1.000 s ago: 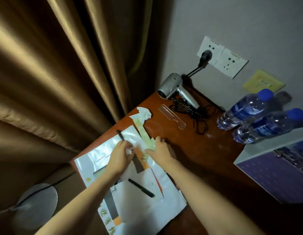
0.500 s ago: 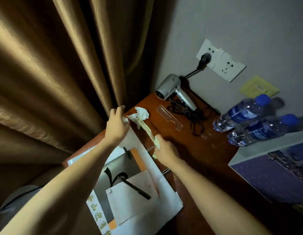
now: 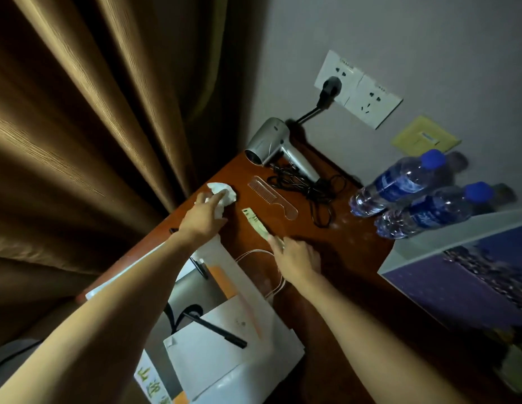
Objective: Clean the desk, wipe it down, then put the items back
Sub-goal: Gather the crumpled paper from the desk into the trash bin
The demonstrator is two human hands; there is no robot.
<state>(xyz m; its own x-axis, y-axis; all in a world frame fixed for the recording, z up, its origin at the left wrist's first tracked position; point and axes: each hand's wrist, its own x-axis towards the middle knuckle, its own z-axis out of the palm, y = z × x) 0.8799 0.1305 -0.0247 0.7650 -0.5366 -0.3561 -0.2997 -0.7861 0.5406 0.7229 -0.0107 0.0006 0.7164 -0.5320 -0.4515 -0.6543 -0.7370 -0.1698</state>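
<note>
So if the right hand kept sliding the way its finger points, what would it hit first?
The right hand points up-left along the narrow paper strip, which its fingertip already touches. Beyond the strip, probably the crumpled tissue under the left hand, though depth is uncertain.

Hotel room, hair dryer [image 3: 272,147], water bottles [image 3: 399,182], curtain [image 3: 78,126]
</note>
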